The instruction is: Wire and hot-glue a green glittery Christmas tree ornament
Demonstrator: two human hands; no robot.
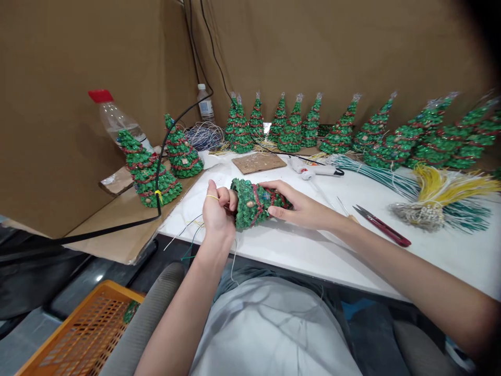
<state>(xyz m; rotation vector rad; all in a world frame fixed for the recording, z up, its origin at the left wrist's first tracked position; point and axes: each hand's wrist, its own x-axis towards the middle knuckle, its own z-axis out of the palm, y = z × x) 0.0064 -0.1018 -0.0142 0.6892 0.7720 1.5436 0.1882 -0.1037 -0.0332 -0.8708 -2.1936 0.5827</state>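
A small green Christmas tree ornament (250, 203) with red garland lies on its side over the front of the white table, its base towards the left. My right hand (287, 203) is wrapped round its upper part, covering much of the tip. At the base, my left hand (219, 209) is closed with curled fingers, and a thin yellow wire (212, 197) runs across its thumb. The fingertips are partly hidden at the tree's bottom edge. Loose white and green wire ends (191, 240) hang below the left hand by the table edge.
Several finished-looking trees (291, 125) line the back. Red-handled scissors (383, 225), a white glue gun (313, 168), a wooden board (258, 163) and yellow wire bundles (442, 193) lie on the table (313, 256). A black strap (117, 228) crosses at left, above an orange crate (78, 324).
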